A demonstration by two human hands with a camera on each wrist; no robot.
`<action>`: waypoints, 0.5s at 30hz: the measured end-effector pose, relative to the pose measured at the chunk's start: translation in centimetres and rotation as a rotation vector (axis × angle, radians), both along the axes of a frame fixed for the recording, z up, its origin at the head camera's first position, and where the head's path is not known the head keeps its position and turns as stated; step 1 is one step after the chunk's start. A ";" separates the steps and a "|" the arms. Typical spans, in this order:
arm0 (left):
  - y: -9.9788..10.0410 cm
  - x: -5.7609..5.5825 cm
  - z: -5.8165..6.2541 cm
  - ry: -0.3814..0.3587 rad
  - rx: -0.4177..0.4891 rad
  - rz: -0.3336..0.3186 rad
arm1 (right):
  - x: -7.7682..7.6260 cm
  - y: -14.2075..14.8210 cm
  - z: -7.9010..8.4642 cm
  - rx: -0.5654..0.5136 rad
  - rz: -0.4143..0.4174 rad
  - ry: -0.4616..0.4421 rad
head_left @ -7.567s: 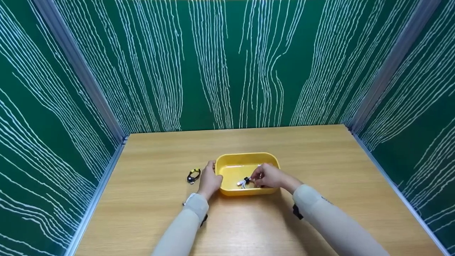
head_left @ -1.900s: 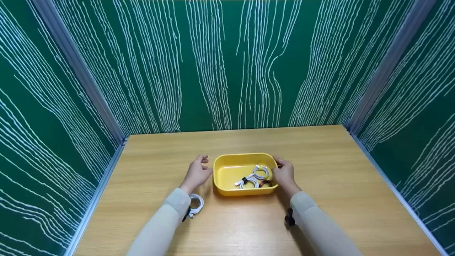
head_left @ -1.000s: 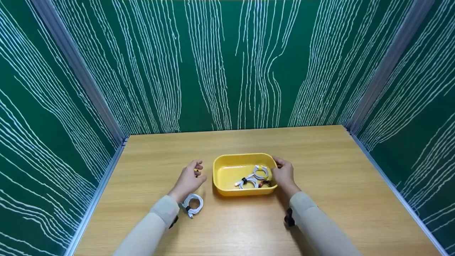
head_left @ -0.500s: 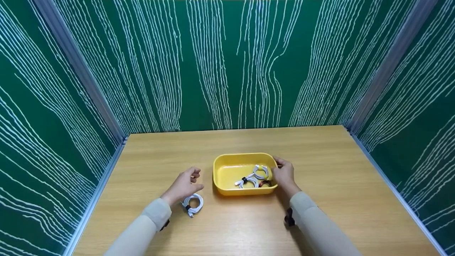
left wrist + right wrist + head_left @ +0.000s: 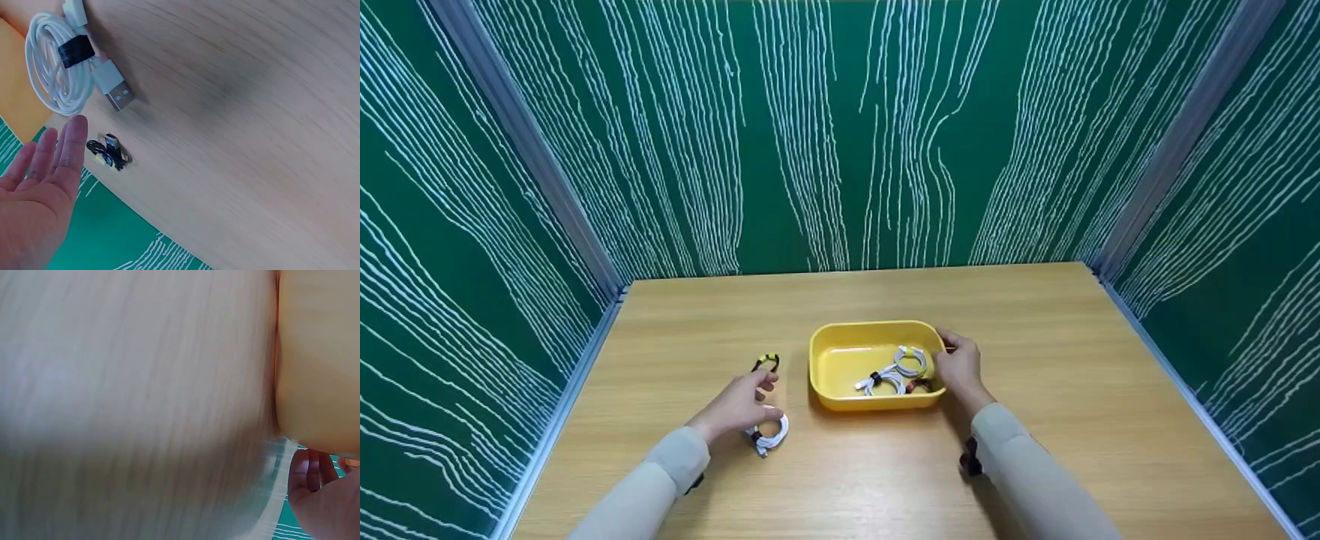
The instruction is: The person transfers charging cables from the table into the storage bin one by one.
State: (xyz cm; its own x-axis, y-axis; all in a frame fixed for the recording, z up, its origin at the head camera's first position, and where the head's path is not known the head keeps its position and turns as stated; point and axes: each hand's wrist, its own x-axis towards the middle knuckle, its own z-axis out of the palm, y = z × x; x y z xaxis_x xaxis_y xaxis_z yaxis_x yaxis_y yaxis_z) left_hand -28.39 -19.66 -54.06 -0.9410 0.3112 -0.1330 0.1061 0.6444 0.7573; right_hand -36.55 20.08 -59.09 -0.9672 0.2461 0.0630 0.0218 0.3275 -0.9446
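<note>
My left hand (image 5: 739, 405) hovers over the table left of the yellow bin (image 5: 877, 405), its fingers loosely extended and holding nothing. Close to its thumb lies a coiled white USB cable (image 5: 59, 73) with a black strap. A smaller black cable with yellow bands (image 5: 109, 153) lies farther back, partly covered by the hand in the head view. At the bin's right end, my right hand (image 5: 962, 373) grips the rim, thumb inside and fingers outside. Inside the bin's right half are two coiled white cables, one with a yellow tie (image 5: 911, 362), one with a black tie (image 5: 885, 382), and a small dark-and-red cable (image 5: 919, 385).
The wooden table (image 5: 870, 480) carries the bin near its middle. Green panels with white wavy lines (image 5: 900, 150) stand at the back and both sides, joined by grey metal posts (image 5: 540, 150).
My left hand has left the bin's left rim and moved left and nearer, towards the white USB cable. Earlier inside the bin at a cable, my right hand now grips the right rim.
</note>
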 end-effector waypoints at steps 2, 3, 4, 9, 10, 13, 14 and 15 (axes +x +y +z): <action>-0.2 0.1 -0.1 -0.010 -0.009 -0.002 | 0.0 0.0 0.1 -0.003 0.003 0.000; -0.3 0.1 -0.1 -0.015 -0.013 -0.005 | 0.0 0.0 0.1 -0.006 0.003 0.002; -0.4 0.1 -0.2 -0.015 -0.019 -0.009 | 0.0 0.0 0.1 -0.008 0.003 0.004; -0.8 0.1 -0.7 -0.006 -0.065 -0.030 | 0.0 -0.1 0.1 -0.013 -0.008 0.010; -0.9 0.1 -0.9 -0.002 -0.076 -0.033 | 0.0 -0.1 0.1 -0.012 -0.010 0.010; -1.1 0.1 -1.2 0.013 -0.101 -0.049 | 0.0 -0.1 0.1 -0.014 -0.014 0.005; -1.2 0.0 -1.2 0.015 -0.104 -0.055 | 0.0 -0.1 0.1 -0.013 -0.014 0.004; -1.2 0.0 -1.3 0.010 -0.104 -0.057 | 0.0 -0.1 0.1 -0.014 -0.015 0.001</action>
State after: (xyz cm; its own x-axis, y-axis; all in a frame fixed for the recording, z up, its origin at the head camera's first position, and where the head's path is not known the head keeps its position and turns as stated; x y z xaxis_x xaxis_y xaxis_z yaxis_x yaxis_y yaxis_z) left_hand -28.36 -20.91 -55.41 -0.9235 0.3496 -0.1579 0.1525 0.7124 0.6850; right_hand -36.54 19.95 -59.01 -0.9634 0.2610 0.0607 0.0253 0.3143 -0.9490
